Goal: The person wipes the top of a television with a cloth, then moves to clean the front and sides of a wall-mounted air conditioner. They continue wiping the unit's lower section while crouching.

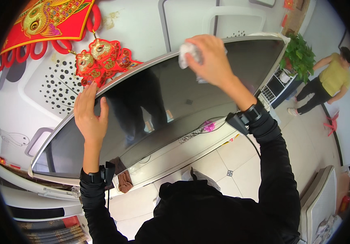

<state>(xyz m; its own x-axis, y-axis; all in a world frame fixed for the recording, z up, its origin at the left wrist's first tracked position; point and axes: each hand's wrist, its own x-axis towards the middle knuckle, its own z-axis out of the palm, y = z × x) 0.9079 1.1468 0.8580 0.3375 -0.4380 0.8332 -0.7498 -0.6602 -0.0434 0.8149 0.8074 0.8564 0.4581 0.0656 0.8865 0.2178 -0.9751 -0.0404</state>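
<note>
A large flat-screen television [162,95] with a silver frame spans the middle of the view, its dark screen reflecting a standing figure. My right hand [213,61] presses a crumpled white cloth [188,56] against the upper part of the screen, close to the top edge. Whether it is fabric or paper is hard to tell. On the left, my left hand [90,116] rests with fingers stretched out at the television's top edge, holding nothing. Just beyond its fingertips hangs a red and gold ornament [101,61].
Below the screen runs a white cabinet [171,156] with a brown cloth [125,181], a cable and a pink item [209,125]. A potted plant [299,55] stands on a rack at the right. Farther right, a person [331,79] in a yellow top stands on the tiled floor.
</note>
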